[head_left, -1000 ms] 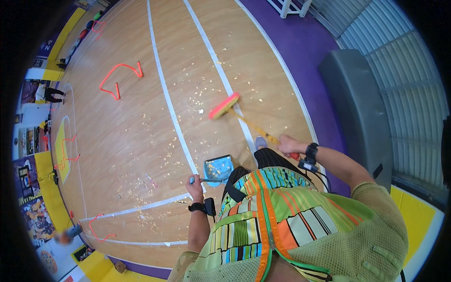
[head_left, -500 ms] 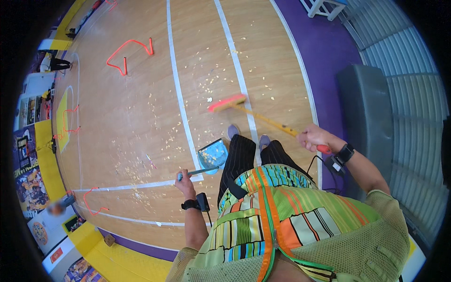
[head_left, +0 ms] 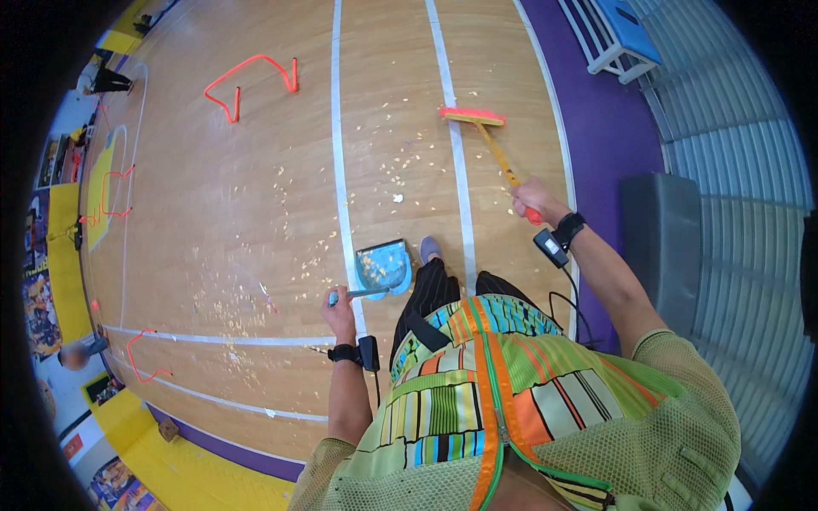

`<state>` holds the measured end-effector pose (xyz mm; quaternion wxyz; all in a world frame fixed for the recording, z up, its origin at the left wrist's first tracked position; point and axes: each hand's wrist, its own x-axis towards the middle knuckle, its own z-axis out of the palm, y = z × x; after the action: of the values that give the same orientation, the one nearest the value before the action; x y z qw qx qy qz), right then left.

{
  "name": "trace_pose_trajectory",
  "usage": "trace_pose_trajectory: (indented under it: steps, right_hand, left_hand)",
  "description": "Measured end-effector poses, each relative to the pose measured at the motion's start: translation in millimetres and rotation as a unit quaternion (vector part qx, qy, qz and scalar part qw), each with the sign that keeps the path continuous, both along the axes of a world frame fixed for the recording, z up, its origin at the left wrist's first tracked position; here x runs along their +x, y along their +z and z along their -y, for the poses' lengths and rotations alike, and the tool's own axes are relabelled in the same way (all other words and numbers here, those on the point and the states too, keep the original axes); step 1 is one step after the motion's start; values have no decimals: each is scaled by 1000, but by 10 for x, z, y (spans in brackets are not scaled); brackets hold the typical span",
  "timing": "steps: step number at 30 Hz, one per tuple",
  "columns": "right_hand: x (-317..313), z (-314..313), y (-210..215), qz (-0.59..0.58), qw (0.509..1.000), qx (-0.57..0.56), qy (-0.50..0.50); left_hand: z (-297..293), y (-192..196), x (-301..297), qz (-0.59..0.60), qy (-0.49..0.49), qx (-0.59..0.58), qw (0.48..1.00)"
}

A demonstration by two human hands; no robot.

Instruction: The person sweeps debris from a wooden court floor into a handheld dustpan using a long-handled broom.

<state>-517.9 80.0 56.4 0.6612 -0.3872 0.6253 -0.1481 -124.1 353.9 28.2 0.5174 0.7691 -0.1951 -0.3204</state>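
Nearest to you, a black cord (head_left: 577, 307) hangs from your right wrist and makes a loop beside your right leg; it could catch on the knee if the arm swings wide. Your left grip (head_left: 339, 313) is closed around the handle end of the blue dustpan (head_left: 401, 271), which is in front of you, across the white line (head_left: 342, 170). Pale flakes lie inside it; I judge that a careless twist of this handle could tip them out over the front edge. Your left shoe (head_left: 432, 250) is just beside the pan, so a small step to the left could knock it. Your right grip (head_left: 538, 203) is clasped around the broom (head_left: 497, 157), near its red end. The pink bristles are farther ahead, to the right of most of the flakes (head_left: 395, 179) on the wooden floor; whether they touch it, I cannot tell. A quick stroke could scatter these light pieces wider. Farther away stands an orange hurdle (head_left: 262, 58), then, at far left, another person (head_left: 109, 79).
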Motion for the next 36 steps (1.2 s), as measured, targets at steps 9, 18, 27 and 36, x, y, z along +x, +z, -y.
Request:
trace_pose_trajectory:
  steps: [9,18,27,36]
  right_hand:
    - [589,-777,540,-53,949,149,273]
    - [787,-268,1598,-73,910,229,336]
    - [1368,579,1013,-88,941,46,325]
    - [1843,895,405,-109,860,-2,499]
  left_hand:
    - [593,-24,435,-22,15,-16,999]
    - [510,-17,709,-33,88,-14,995]
    - [188,-1,580,-21,147,28,989]
    - [237,-85,339,-16,216,45,975]
